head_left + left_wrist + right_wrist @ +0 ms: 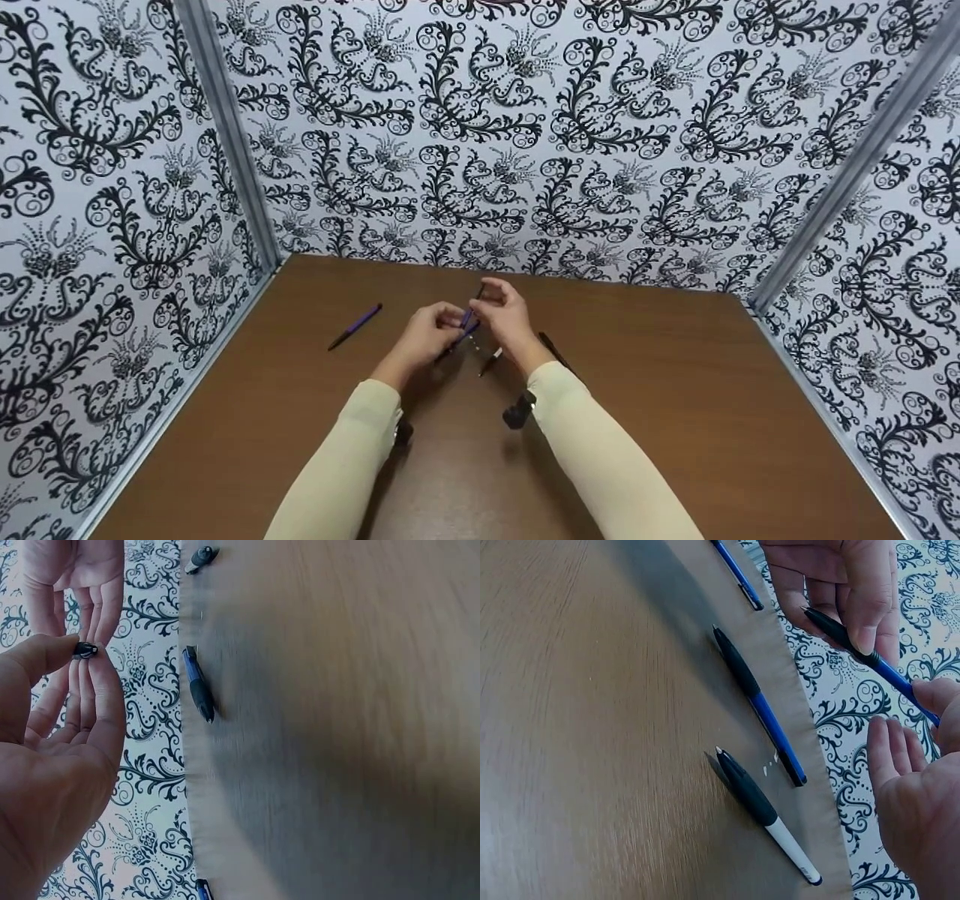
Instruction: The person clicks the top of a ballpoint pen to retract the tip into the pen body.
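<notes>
A blue pen with a black grip [896, 680] is held in the air between both hands. My left hand [424, 334] pinches it near the black grip, thumb against fingers; in the left wrist view only its dark end shows between the fingertips. My right hand [510, 322] pinches the rear of the barrel between thumb and finger, its other fingers extended in the right wrist view. On the table below the hands lies a second blue pen [761, 709]. Beside it is a white pen with a black grip [784, 838].
Another blue pen [360, 324] lies on the brown table [675, 420] to the left. A dark pen-like object [555, 349] is partly hidden beside the right wrist. Patterned walls [480, 135] with grey metal posts [232, 135] enclose the table's back and sides.
</notes>
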The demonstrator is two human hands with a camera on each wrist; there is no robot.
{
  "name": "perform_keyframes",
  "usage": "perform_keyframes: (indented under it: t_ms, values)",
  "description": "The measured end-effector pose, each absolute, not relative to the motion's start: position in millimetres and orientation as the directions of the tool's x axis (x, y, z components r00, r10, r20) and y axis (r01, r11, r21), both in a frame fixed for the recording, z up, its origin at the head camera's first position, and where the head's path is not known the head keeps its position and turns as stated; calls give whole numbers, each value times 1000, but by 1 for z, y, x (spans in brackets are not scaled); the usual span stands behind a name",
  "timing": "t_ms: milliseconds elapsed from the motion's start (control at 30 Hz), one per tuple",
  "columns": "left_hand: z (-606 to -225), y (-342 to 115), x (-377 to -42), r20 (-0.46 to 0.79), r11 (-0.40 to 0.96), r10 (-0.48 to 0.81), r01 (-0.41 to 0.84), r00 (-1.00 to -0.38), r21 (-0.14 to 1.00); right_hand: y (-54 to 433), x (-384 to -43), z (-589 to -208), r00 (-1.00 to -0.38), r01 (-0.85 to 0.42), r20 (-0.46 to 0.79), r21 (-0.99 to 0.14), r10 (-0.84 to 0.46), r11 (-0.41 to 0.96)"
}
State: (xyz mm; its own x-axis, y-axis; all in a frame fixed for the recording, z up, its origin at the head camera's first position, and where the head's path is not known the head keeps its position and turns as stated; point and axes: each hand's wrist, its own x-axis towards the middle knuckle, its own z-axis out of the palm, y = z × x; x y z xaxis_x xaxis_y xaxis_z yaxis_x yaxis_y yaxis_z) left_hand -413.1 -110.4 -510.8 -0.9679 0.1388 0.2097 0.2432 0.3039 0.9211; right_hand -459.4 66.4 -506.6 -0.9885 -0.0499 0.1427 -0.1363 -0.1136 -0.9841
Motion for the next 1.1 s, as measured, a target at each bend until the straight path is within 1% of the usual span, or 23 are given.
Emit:
perform_keyframes:
  t_ms: [233,533,767,1100]
  values:
    - [-514,-106,-412,204,201,144,231,-968,952,70,-458,-503,-988,-128,137,-985,-66,-119]
    - [-515,-102,-411,221,148,163,246,-961,958,72,-455,-497,-988,-121,131,-987,-86,-107]
    - [-512,-100,-408,172,118,166,193,-971,974,75,-455,-491,-980,-178,180,-984,-84,-26]
    - [-513,-93,-407,210,83,157,225,-965,971,79,-454,-483,-966,-245,243,-969,-89,13]
